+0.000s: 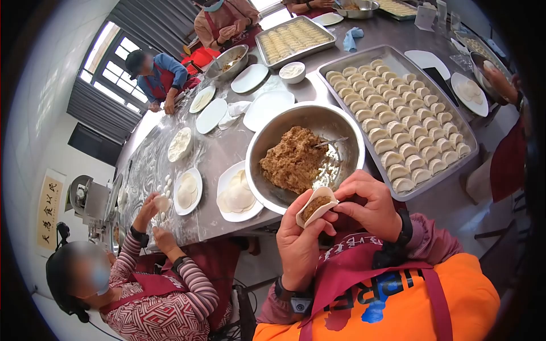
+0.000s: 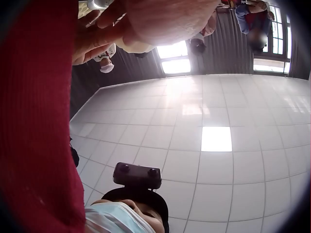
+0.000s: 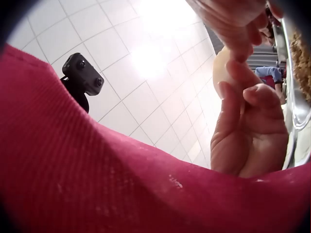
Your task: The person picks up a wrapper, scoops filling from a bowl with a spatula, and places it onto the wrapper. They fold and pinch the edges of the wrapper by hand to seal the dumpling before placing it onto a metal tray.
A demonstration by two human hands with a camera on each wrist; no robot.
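Observation:
A round dumpling wrapper (image 1: 307, 216) with brown filling (image 1: 317, 207) on it is folded partway up, its middle open, in front of the big bowl. My left hand (image 1: 300, 247) cradles it from below, thumb at the near edge. At its right end, the fingertips and thumb of my right hand (image 1: 372, 207) pinch the dough rim. In the right wrist view the pale back of the wrapper (image 3: 221, 73) shows between the fingers. Just beyond both hands stands a steel bowl (image 1: 345, 128) of minced filling (image 1: 293, 162), with a spoon (image 1: 331, 142) stuck in it.
At right, a metal tray (image 1: 398, 195) holds rows of shaped dumplings. Left of the bowl, one plate (image 1: 224, 216) bears stacked wrappers, near another plate (image 1: 196, 207). A person (image 1: 153, 290) in a striped sleeve works close at left; others stand around the floury table (image 1: 219, 153).

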